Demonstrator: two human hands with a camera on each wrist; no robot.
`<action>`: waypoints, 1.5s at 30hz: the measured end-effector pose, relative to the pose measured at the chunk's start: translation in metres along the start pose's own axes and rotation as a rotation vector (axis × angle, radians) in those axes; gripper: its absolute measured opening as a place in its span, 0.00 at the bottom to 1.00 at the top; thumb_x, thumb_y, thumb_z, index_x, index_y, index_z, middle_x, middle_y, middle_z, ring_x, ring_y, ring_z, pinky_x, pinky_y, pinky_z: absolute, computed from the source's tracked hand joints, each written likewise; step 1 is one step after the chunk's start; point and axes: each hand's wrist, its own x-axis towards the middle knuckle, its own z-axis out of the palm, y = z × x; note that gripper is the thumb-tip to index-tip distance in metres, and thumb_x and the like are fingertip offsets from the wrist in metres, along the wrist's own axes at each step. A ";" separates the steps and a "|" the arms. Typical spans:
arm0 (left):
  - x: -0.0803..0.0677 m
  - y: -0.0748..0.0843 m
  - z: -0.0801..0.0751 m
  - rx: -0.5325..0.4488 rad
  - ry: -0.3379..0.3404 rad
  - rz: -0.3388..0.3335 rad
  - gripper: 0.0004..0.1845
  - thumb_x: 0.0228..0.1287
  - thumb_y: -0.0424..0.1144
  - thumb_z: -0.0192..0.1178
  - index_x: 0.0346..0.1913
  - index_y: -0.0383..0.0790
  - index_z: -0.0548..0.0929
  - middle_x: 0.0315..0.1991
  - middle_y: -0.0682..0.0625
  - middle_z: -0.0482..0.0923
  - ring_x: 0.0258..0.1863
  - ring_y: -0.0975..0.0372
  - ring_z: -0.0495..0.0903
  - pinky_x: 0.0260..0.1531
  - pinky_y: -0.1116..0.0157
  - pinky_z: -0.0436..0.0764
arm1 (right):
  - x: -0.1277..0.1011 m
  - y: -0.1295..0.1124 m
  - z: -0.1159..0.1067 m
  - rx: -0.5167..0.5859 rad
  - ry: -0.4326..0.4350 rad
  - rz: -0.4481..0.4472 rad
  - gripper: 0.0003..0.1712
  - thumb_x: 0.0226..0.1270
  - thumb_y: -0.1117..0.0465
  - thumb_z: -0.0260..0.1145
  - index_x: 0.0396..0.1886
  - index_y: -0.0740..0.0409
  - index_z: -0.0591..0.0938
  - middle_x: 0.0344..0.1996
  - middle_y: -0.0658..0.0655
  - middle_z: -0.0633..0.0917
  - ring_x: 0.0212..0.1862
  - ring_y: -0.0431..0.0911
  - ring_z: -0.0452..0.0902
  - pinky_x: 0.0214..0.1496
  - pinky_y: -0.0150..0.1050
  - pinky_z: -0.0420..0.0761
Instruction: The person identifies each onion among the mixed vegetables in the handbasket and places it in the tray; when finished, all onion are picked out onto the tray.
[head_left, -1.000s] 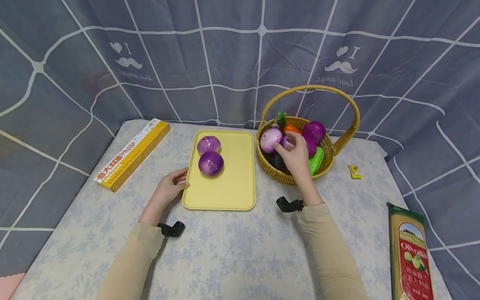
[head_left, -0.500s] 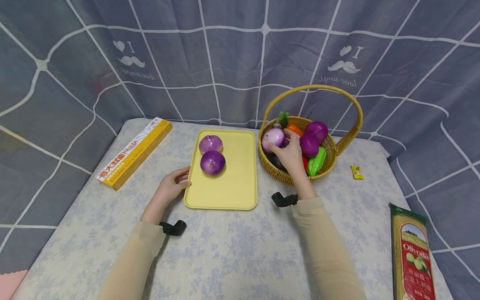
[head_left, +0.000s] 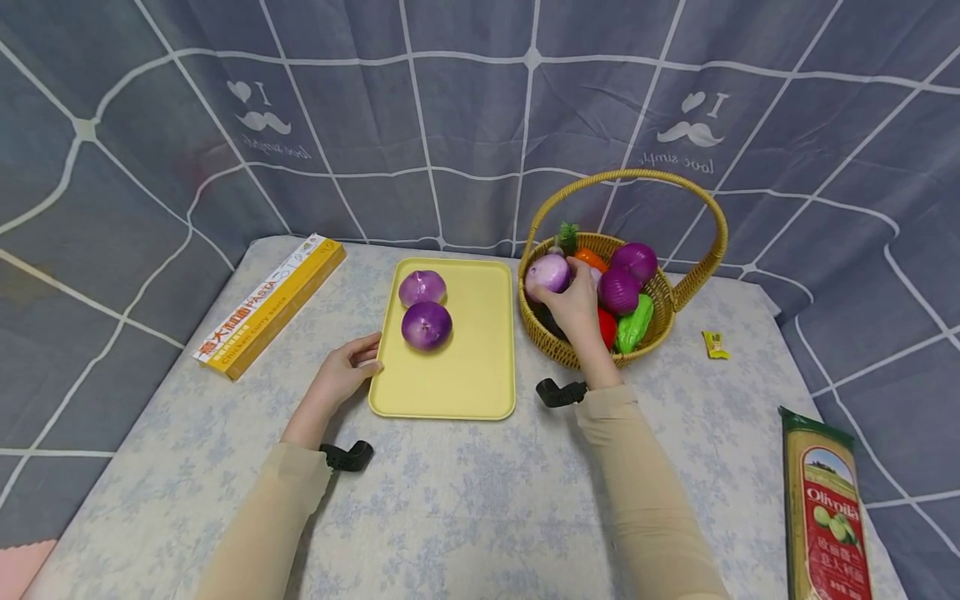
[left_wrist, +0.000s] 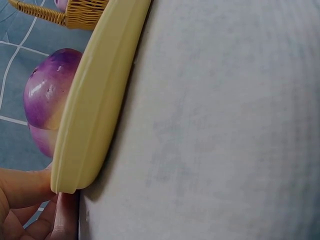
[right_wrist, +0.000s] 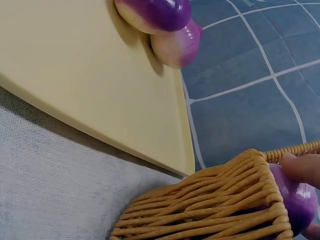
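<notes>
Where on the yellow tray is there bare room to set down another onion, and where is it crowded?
The yellow tray is bare along its right side, next to the basket, and across its near half, right of the left hand. Its far left part is taken by two purple onions. The basket is crowded; the right hand grips a pale onion there.

Both arms reach forward in beige sleeves, each wrist wearing a black camera mount. The left hand (head_left: 344, 372) lies low at the tabletop, fingers loosely curled, with its fingertips (left_wrist: 30, 187) pressed against the near left corner of the yellow tray (head_left: 480, 367); thumb and fingers close on that edge. The right arm stretches further out and slightly inward, wrist raised. The right hand (head_left: 576, 302) is inside the basket (head_left: 570, 354), fingers curled round the pale purple onion (head_left: 546, 273), a fingertip (right_wrist: 302, 169) lying on its top.
</notes>
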 end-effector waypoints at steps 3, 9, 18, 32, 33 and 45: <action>0.000 0.000 0.001 -0.001 0.003 0.001 0.31 0.72 0.30 0.55 0.75 0.39 0.62 0.68 0.36 0.70 0.67 0.48 0.71 0.65 0.54 0.75 | -0.003 0.000 -0.001 0.003 0.019 0.010 0.47 0.56 0.55 0.75 0.71 0.63 0.63 0.66 0.66 0.68 0.68 0.57 0.66 0.73 0.49 0.69; 0.000 0.000 0.001 0.000 0.002 0.007 0.31 0.72 0.30 0.55 0.75 0.38 0.61 0.68 0.35 0.70 0.67 0.47 0.71 0.64 0.55 0.76 | -0.011 -0.005 -0.006 0.044 0.035 0.010 0.47 0.55 0.54 0.76 0.70 0.62 0.64 0.66 0.64 0.69 0.68 0.56 0.68 0.71 0.48 0.72; 0.000 -0.001 0.000 -0.002 -0.004 0.015 0.31 0.72 0.30 0.55 0.75 0.38 0.61 0.67 0.35 0.70 0.67 0.47 0.71 0.64 0.55 0.76 | -0.025 -0.012 -0.017 0.098 0.023 -0.028 0.46 0.56 0.56 0.75 0.70 0.60 0.63 0.66 0.65 0.70 0.67 0.56 0.71 0.70 0.48 0.74; 0.001 -0.003 0.001 -0.009 0.000 0.007 0.31 0.72 0.29 0.55 0.75 0.38 0.61 0.67 0.35 0.70 0.67 0.47 0.71 0.64 0.55 0.76 | -0.046 -0.030 -0.002 0.275 -0.077 -0.137 0.45 0.55 0.62 0.76 0.70 0.63 0.63 0.64 0.65 0.71 0.63 0.55 0.73 0.66 0.49 0.77; 0.001 -0.003 0.001 -0.008 0.000 0.006 0.31 0.72 0.29 0.55 0.75 0.38 0.61 0.67 0.35 0.70 0.67 0.47 0.71 0.64 0.55 0.76 | -0.048 -0.031 0.001 0.284 -0.085 -0.143 0.46 0.55 0.62 0.77 0.70 0.63 0.63 0.64 0.65 0.72 0.63 0.55 0.73 0.66 0.49 0.77; 0.001 -0.002 0.001 -0.018 -0.003 -0.009 0.31 0.72 0.30 0.55 0.76 0.39 0.61 0.68 0.35 0.69 0.67 0.47 0.70 0.64 0.54 0.75 | -0.053 -0.037 0.050 0.372 -0.150 -0.126 0.44 0.55 0.63 0.77 0.68 0.64 0.65 0.65 0.62 0.72 0.64 0.54 0.73 0.65 0.48 0.77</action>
